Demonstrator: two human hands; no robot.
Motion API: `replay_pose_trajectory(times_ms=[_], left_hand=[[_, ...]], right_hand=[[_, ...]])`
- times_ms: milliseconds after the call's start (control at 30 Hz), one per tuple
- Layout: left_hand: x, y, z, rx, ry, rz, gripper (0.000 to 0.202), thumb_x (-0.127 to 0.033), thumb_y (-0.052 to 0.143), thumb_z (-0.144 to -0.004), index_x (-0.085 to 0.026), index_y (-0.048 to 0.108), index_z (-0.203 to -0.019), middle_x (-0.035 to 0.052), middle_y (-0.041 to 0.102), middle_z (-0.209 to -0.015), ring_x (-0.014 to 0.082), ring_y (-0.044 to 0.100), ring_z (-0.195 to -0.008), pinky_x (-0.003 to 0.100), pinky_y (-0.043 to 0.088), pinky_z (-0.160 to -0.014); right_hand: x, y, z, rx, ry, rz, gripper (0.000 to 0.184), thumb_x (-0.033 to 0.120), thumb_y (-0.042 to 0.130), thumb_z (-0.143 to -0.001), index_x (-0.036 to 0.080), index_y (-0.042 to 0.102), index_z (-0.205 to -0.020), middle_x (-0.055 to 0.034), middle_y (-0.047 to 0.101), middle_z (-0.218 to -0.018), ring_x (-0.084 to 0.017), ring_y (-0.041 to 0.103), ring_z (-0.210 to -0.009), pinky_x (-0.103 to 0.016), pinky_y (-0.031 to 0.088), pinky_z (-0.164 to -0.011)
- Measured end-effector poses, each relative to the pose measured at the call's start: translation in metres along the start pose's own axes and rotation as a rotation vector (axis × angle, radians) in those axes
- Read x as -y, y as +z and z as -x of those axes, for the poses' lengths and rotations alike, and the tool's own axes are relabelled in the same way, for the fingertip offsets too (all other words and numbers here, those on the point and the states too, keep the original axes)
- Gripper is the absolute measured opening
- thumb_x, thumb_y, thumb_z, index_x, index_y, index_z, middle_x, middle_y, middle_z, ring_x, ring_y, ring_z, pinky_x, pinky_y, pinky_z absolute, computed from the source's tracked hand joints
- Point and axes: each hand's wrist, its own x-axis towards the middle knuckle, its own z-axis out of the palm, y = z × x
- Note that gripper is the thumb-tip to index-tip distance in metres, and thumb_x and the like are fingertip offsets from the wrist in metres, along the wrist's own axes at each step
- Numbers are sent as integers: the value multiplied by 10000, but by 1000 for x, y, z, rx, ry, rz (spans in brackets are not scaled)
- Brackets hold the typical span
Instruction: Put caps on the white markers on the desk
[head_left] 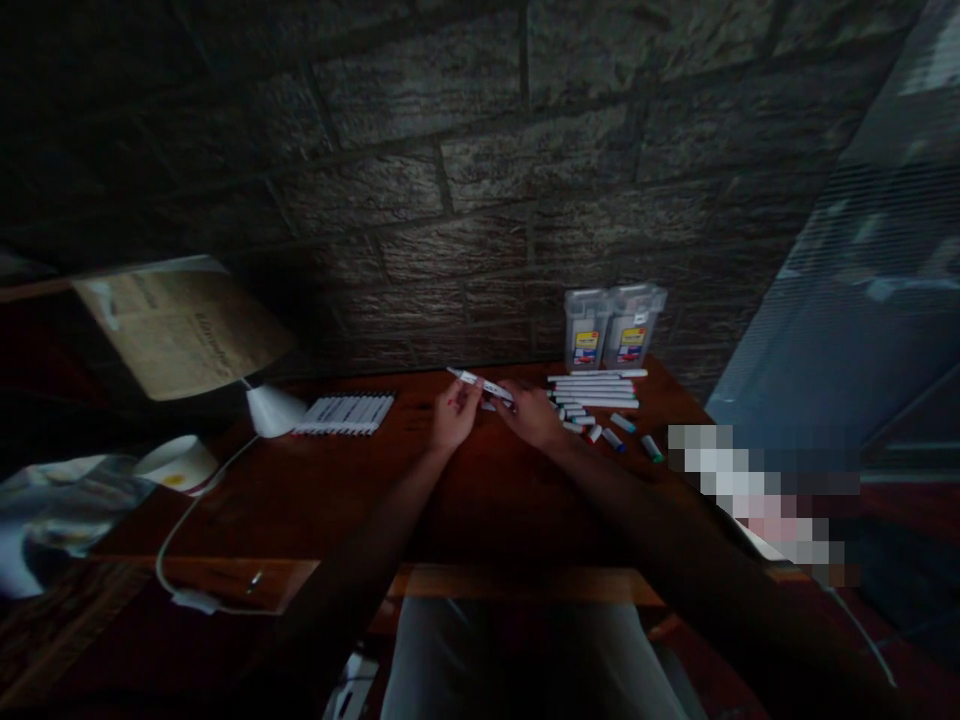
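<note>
Just in front of the desk's (pixel 360 515) back edge, near its middle, the left hand (pixel 454 418) and right hand (pixel 534 413) are close together, both gripping one white marker (pixel 492 388). Wide wood spreads from them to the front edge; loose markers (pixel 596 391) and caps (pixel 613 440) crowd the right, while a marker row (pixel 346 413) lies along the back edge, leftward beside the lamp (pixel 271 412).

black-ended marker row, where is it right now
In the head view, the black-ended marker row lies on the desk, left of the left hand, right of the white lamp base.
</note>
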Motion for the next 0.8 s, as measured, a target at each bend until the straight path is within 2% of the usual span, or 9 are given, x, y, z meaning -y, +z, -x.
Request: replay_pose_trajectory(times_ms=[133, 200, 300, 367, 433, 500, 567, 667, 800], left_hand=[[1, -10, 2, -6, 115, -267, 558, -625, 456, -993, -140, 728, -959, 79, 740, -972, 148, 685, -898, 232, 509, -839], [2, -15, 3, 19, 145, -340, 541, -574, 412, -1027, -154, 740, -933, 69, 748, -977, 151, 695, -941, 243, 504, -900], [3, -18, 4, 81, 216, -519, 565, -535, 383, -1047, -154, 708, -785, 64, 725, -828, 137, 678, -816, 250, 495, -825], [0, -15, 7, 142, 357, -676, 562, -505, 386, -1052, -153, 686, -733, 68, 700, -767, 140, 652, -771, 271, 476, -789], [-6, -9, 10, 193, 546, -790, 475, -458, 438, -1045, -158, 719, -807, 74, 728, -857, 162, 662, -857, 302, 466, -822], [-12, -1, 13, 213, 716, -839, 330, -390, 502, -1030, -176, 752, -996, 72, 744, -1074, 191, 663, -1053, 337, 466, -914], [-16, 7, 15, 218, 824, -849, 303, -312, 518, -1025, -176, 713, -1214, 73, 688, -1287, 206, 606, -1249, 370, 455, -1038], [-13, 11, 14, 243, 819, -858, 407, -224, 464, -1030, -132, 604, -1401, 97, 611, -1416, 201, 541, -1364, 403, 417, -1173], [0, 5, 9, 239, 705, -890, 413, -208, 430, -1038, -134, 618, -1398, 90, 616, -1411, 206, 566, -1337, 426, 421, -1201]], right_hand=[[-9, -5, 8, -63, -35, -67, 288, 256, 556, -1014, 187, 691, -1260, -97, 730, -1245, -207, 687, -1152, -312, 503, -1055], [-15, -10, 13, -82, 7, -79, 274, 240, 586, -997, 191, 714, -1234, -83, 745, -1217, -207, 697, -1132, -310, 514, -1040], [-23, -17, 19, -87, 88, -60, 261, 240, 609, -984, 204, 737, -1209, -81, 758, -1191, -221, 713, -1105, -320, 529, -1020], [-27, -20, 19, -87, 114, -53, 267, 255, 609, -985, 214, 743, -1212, -86, 760, -1190, -234, 723, -1091, -331, 538, -1008], [-28, -21, 19, -84, 126, -55, 272, 260, 605, -986, 224, 748, -1214, -84, 762, -1190, -239, 728, -1085, -335, 541, -1004], [-28, -21, 19, -74, 124, -58, 265, 255, 604, -983, 227, 756, -1199, -83, 766, -1181, -241, 730, -1083, -334, 541, -998], [-27, -20, 19, -58, 112, -61, 256, 254, 614, -976, 222, 762, -1183, -86, 769, -1170, -239, 731, -1078, -325, 540, -988], [-25, -16, 20, -41, 73, -72, 265, 278, 624, -977, 237, 752, -1205, -73, 769, -1172, -213, 731, -1061, -296, 539, -973], [-19, -12, 17, -37, 41, -78, 263, 319, 612, -992, 279, 750, -1213, -53, 771, -1164, -195, 728, -1038, -286, 536, -978]])
